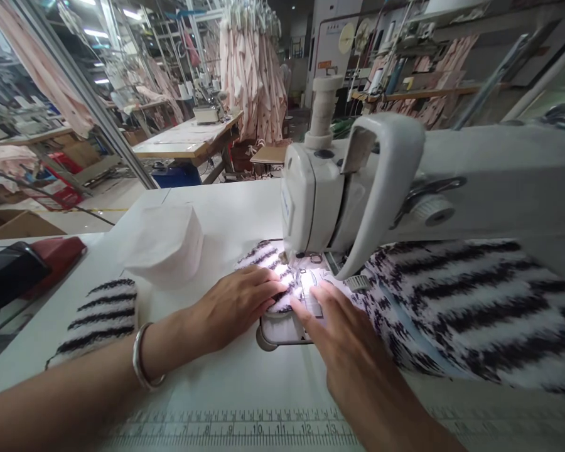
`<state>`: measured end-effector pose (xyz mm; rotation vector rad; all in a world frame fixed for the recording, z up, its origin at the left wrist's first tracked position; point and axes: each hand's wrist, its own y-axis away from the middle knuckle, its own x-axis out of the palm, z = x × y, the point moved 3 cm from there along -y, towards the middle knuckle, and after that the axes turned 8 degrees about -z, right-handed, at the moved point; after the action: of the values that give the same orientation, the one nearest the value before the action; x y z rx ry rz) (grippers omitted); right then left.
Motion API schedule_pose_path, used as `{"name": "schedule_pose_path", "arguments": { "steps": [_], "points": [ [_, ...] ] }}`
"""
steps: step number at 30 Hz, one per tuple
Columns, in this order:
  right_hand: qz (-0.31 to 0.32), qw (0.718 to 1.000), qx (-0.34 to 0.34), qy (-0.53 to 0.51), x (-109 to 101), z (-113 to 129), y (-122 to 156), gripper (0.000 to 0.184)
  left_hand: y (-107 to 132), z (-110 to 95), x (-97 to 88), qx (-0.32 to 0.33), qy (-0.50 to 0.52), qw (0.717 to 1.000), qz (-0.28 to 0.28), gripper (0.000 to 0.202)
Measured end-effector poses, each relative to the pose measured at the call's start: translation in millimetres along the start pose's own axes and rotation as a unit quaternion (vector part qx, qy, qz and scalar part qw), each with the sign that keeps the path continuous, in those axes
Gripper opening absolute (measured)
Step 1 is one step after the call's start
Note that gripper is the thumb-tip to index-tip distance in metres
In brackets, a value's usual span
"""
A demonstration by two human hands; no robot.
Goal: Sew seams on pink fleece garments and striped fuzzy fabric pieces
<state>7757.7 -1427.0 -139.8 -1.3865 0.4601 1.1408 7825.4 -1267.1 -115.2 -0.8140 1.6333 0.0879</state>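
Note:
My left hand (233, 304) lies flat on a black-and-white striped fuzzy fabric (456, 301), its fingertips pressing the fabric just left of the lit needle area (306, 276). Pressing down just right of the needle, my right hand (353, 351) lies flat on the same fabric, fingers pointing toward the presser foot. The white sewing machine (405, 182) stands over the fabric, whose bulk spreads to the right under the machine arm. Neither hand grips anything; both rest with fingers extended.
A stack of white cut pieces (162, 242) sits on the white table (226, 383) left of the machine. A separate striped fabric piece (101, 314) lies near my left forearm. A red and black object (23, 267) lies at the far left. A printed ruler (245, 430) runs along the front edge.

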Motion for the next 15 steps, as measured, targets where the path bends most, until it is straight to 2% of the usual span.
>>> {"name": "schedule_pose_path", "arguments": {
  "steps": [4,6,9,11,15],
  "points": [
    [0.037,0.999,0.005,0.006,-9,-12,-10,0.059,-2,-3,0.7,-0.032,-0.024,0.999,0.002,0.015],
    [0.037,0.999,-0.006,0.016,-11,-10,-11,0.053,-5,-5,-1.3,-0.034,-0.034,0.999,0.009,0.016],
    [-0.028,0.998,-0.033,0.046,-10,8,-2,0.053,-10,-5,-6.0,-0.004,-0.024,0.999,0.025,0.024],
    [-0.061,0.996,-0.025,0.068,-4,22,7,0.057,-11,-3,-8.7,0.027,0.004,0.999,0.038,0.026],
    [-0.037,0.996,0.016,0.08,9,34,20,0.057,-7,3,-8.9,0.043,0.046,0.997,0.045,0.028]
  ]
}}
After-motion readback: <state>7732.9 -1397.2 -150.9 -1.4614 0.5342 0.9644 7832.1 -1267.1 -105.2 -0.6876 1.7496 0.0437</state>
